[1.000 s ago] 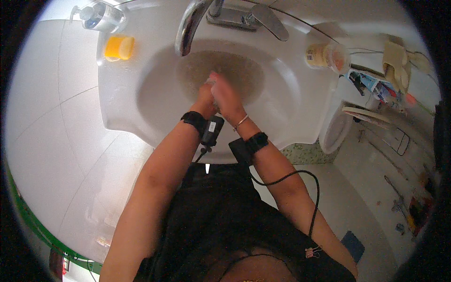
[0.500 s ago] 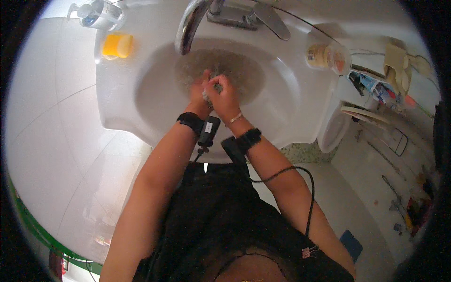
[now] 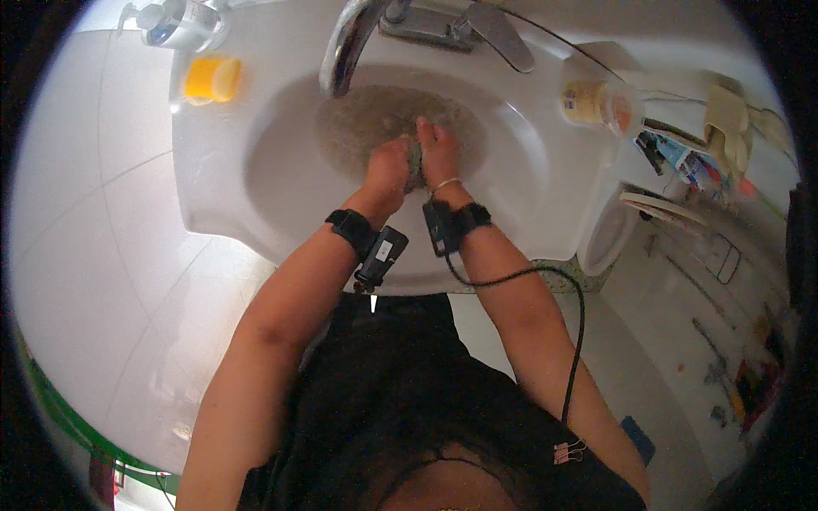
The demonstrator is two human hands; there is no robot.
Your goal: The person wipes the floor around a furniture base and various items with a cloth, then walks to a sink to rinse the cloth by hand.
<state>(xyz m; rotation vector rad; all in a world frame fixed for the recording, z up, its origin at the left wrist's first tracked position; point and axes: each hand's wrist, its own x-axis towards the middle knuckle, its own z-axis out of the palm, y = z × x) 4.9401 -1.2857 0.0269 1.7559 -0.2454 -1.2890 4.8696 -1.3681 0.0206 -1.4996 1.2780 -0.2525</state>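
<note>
Both of my hands are over the murky water in the white washbasin. My left hand is closed, knuckles up, on one side of a wet grey-green, cloth-like thing. My right hand grips its other side, thumb uppermost. Only a narrow strip of that thing shows between the hands, so its exact kind stays unclear. Above the basin hangs the chrome faucet, its lever off to the right.
On the left rim sit a yellow sponge-like block and a clear pump bottle. A yellowish container and a jumble of toiletries are at the right. A black cable trails from my right wrist device.
My hands were close together with the right crossing over the left. Now they are side by side, the right further right, with the grey-green thing between them.
</note>
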